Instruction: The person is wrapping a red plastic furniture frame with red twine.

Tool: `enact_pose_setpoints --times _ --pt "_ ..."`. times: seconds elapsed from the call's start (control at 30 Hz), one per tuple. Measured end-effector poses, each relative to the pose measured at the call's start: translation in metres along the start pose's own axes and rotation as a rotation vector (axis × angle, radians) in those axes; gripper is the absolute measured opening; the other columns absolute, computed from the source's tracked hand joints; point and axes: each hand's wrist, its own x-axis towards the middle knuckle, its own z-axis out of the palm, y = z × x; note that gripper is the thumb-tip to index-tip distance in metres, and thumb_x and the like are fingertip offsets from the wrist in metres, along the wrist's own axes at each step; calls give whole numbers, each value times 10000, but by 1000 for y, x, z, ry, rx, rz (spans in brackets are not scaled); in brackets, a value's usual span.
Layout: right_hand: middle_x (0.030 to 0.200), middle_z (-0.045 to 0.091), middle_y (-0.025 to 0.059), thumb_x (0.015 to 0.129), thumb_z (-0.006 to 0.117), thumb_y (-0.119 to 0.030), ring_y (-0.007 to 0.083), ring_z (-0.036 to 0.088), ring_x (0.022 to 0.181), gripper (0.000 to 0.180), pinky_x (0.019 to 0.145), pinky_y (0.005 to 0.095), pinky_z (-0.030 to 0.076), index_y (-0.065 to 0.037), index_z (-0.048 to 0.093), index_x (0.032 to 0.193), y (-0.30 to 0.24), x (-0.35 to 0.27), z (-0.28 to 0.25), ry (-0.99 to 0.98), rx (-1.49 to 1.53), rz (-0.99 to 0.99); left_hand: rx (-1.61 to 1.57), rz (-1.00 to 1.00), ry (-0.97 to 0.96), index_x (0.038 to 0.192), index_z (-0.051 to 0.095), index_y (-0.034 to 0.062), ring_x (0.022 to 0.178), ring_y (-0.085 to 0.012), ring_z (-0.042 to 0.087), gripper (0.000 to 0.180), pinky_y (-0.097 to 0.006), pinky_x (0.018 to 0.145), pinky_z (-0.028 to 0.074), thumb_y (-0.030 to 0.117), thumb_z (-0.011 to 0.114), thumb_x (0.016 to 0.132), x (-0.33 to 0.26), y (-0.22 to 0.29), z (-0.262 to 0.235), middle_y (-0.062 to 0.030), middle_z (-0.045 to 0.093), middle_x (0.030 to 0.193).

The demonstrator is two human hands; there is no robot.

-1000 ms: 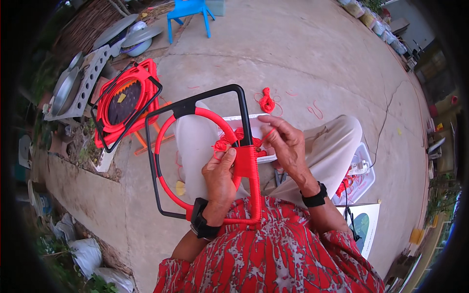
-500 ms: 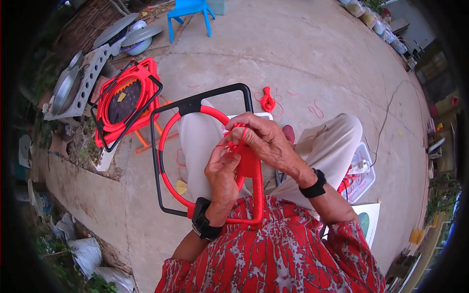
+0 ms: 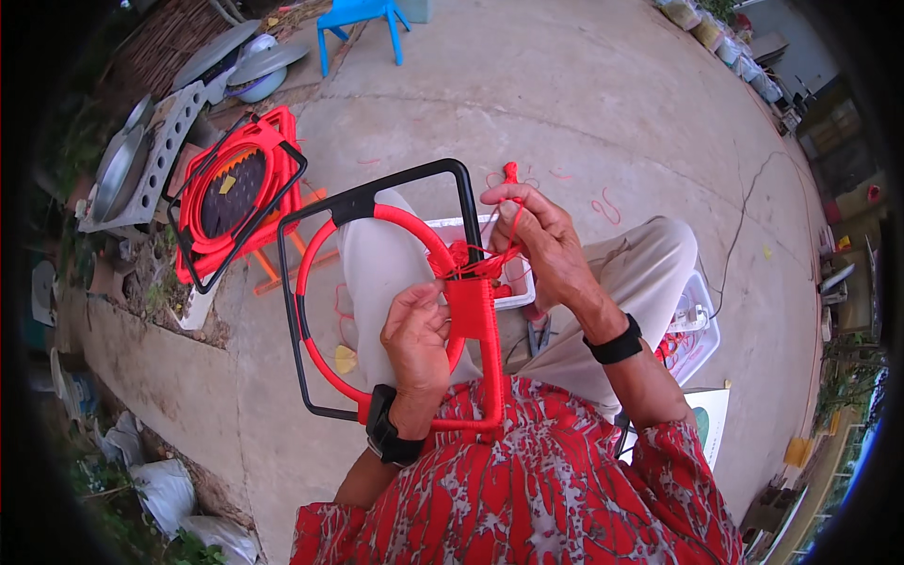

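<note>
A black rectangular frame (image 3: pixel 295 325) with a red-wrapped ring (image 3: pixel 315 347) inside it rests across my lap. Its right side is wound in red cord, forming a flat red panel (image 3: pixel 474 311). Loose strands of red cord (image 3: pixel 492 263) bunch at the top of that panel, around the black bar. My right hand (image 3: pixel 546 247) pinches the cord and holds it out to the right of the bar. My left hand (image 3: pixel 417 337) is beside the panel, its fingers curled with the tips by the cord bunch; what they grip is hidden.
Stacked red-wrapped frames (image 3: pixel 235 202) lean at the left near an orange stand (image 3: pixel 306 247). A white tray (image 3: pixel 516 301) lies between my legs, with pliers (image 3: pixel 539 336) near it. Beyond is a cord bundle (image 3: pixel 511 172). A white bin (image 3: pixel 702 344) stands right; a blue chair (image 3: pixel 363 19) ahead.
My right hand has moved right, away from the panel, drawing the cord out. My left hand has shifted slightly down and left, and the hands are now apart.
</note>
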Motion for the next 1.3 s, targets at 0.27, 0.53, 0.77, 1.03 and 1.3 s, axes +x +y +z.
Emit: enact_pose_setpoints --times 0.27,0.53,0.77,1.03,1.3 --pt "745 472 -41 755 655 43 51 442 690 444 644 203 400 -88 571 1171 -99 -48 -108 279 -1042 -214 198 -28 55 1223 510 -76 888 -218 642 354 -309 769 534 97 563 919 2 4 9 -159 625 1033" --pt "931 682 112 903 564 -137 175 638 858 192 761 296 498 -59 634 1064 -156 -119 -288 927 -1595 -145 202 -87 74 1189 517 -110 821 -186 645 378 -283 720 544 120 613 904 9 5 14 -138 635 966" --pt "788 630 22 908 573 -121 61 548 758 153 689 237 463 -20 661 983 -45 -73 -68 120 -719 108 196 -72 90 1083 571 -72 745 -138 619 280 -254 671 538 140 619 905 11 2 12 -95 637 879" --pt "822 619 -19 891 637 -126 40 531 772 186 671 220 457 -18 663 1040 24 -60 -2 61 -435 48 236 -62 84 1024 594 -43 657 -82 555 238 -219 586 497 168 611 915 10 2 17 -46 619 813" --pt "883 631 10 909 621 -164 59 556 790 225 724 233 493 12 623 1050 27 -46 6 34 -414 145 237 -75 117 983 604 -19 613 -54 502 203 -191 551 461 173 610 918 9 3 20 -14 588 769"
